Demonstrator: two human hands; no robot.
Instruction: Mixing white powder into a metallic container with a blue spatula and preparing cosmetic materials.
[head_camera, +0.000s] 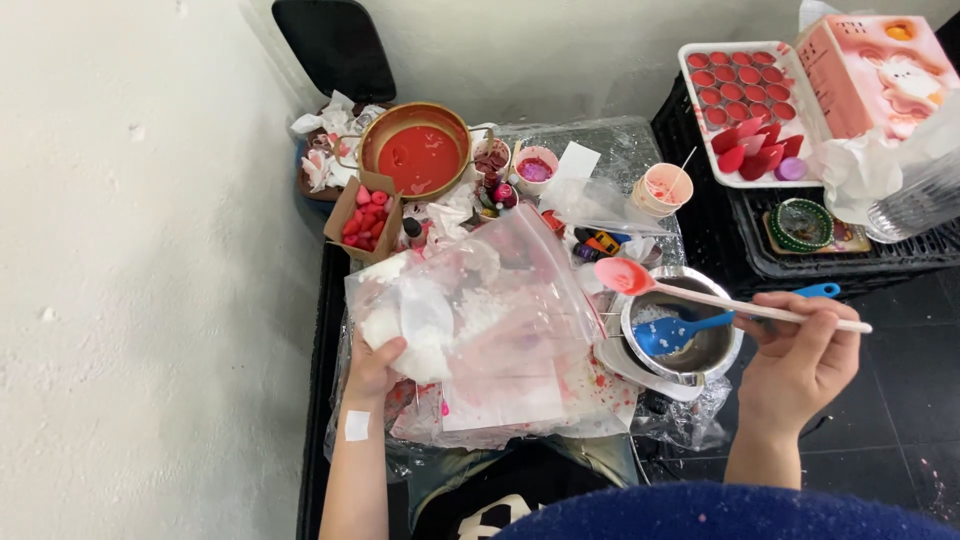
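My left hand (372, 368) grips the lower left of a clear plastic bag (480, 300) that holds white flakes and lumps; the bag is tilted toward the right. My right hand (800, 355) holds a long pink spoon (640, 280) by its white handle, with the bowl of the spoon hovering at the bag's mouth. Just below the spoon stands a small steel pot (715, 345) with white flakes and a blue spatula (680, 330) resting inside.
A brass pan of red liquid (418, 155) sits at the back, beside a cardboard box of red pieces (364, 218) and small cups (664, 188). A white tray of red-filled moulds (740, 95) and a pink box (875, 70) rest on black crates at right. A white wall runs along the left.
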